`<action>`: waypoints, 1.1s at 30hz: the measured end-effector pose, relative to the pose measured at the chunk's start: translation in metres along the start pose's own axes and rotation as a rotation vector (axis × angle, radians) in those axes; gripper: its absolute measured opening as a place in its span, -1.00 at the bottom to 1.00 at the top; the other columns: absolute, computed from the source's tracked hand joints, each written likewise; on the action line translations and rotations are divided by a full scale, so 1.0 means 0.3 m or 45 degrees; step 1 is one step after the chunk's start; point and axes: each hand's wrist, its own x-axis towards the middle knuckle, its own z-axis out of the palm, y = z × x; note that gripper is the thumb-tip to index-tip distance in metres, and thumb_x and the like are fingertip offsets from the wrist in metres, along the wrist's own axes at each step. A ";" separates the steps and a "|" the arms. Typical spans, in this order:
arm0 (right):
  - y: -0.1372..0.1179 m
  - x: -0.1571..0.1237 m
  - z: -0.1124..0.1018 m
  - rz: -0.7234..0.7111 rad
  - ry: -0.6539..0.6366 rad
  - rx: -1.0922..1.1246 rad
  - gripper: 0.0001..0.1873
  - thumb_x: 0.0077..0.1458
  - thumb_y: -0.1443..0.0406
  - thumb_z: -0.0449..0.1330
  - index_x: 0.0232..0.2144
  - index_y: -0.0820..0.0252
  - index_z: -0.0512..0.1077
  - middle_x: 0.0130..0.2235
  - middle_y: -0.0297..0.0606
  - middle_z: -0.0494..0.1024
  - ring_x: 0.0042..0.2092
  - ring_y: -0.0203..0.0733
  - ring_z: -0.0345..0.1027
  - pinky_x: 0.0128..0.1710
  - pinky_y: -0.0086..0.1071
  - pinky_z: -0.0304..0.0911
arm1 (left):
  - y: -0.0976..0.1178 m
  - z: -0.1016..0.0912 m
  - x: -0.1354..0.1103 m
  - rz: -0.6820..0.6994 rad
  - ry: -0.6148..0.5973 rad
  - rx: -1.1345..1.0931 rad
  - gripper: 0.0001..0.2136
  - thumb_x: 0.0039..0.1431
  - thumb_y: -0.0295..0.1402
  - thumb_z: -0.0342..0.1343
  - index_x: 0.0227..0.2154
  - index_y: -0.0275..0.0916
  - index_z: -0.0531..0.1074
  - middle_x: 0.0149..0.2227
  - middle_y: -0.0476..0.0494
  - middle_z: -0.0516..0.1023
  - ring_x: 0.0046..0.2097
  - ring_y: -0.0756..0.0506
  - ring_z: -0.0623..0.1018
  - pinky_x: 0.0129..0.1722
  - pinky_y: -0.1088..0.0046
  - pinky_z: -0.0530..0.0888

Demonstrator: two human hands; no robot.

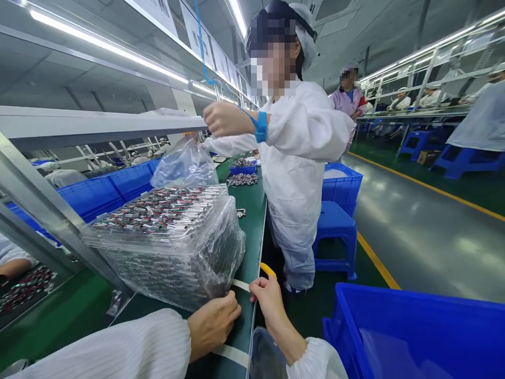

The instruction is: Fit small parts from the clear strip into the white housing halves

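Observation:
A tall stack of clear plastic trays [158, 258], wrapped in clear film [223, 245], stands on the green bench. Its top tray is full of small parts with red, black and white wires [165, 208]. My left hand [215, 323] is at the stack's lower near corner, fingers curled together; whatever they pinch is hidden. Over the bench edge, my right hand [272, 302] is closed around a curved yellow object [268, 271]. Only part of it sticks out above the fingers, so I cannot tell its kind.
A co-worker in white [295, 168] stands just beyond the stack, one hand near a clear bag [183, 163]. A large blue bin [414, 300] is at my right, a blue stool [335, 231] beyond. Metal shelf posts [51, 200] rise on the left. Loose parts [242, 179] lie farther along the bench.

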 end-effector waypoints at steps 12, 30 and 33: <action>0.055 0.037 0.027 -0.050 0.093 0.022 -0.81 0.04 0.47 0.12 -0.58 0.29 0.24 -0.67 -0.60 0.20 -0.70 -0.52 0.05 -0.67 -0.58 0.09 | -0.034 0.105 0.041 0.221 -0.102 -0.162 -0.83 -0.13 -0.30 0.24 -0.71 -0.19 0.43 -0.70 0.05 0.36 -0.56 -0.01 0.37 -0.50 0.42 0.25; 0.108 0.084 0.030 -0.106 0.235 0.201 -0.77 -0.50 0.32 -0.04 -0.59 0.10 0.07 -0.78 -0.59 0.17 -0.78 -0.43 -0.05 -0.75 -0.47 -0.12 | 0.018 0.233 0.045 0.151 -0.203 -0.074 -0.88 0.07 -0.34 0.11 -0.49 -0.29 0.41 -0.61 0.06 0.44 -0.55 0.04 0.41 -0.46 0.48 0.37; 0.087 0.089 0.048 -0.108 0.228 0.194 -0.75 -0.52 0.32 -0.03 -0.58 0.10 0.07 -0.79 -0.59 0.16 -0.80 -0.43 -0.09 -0.77 -0.47 -0.17 | 0.013 0.258 0.050 0.118 -0.175 -0.080 -0.84 0.08 -0.30 0.10 -0.50 -0.29 0.39 -0.59 0.06 0.43 -0.54 0.06 0.39 -0.47 0.49 0.36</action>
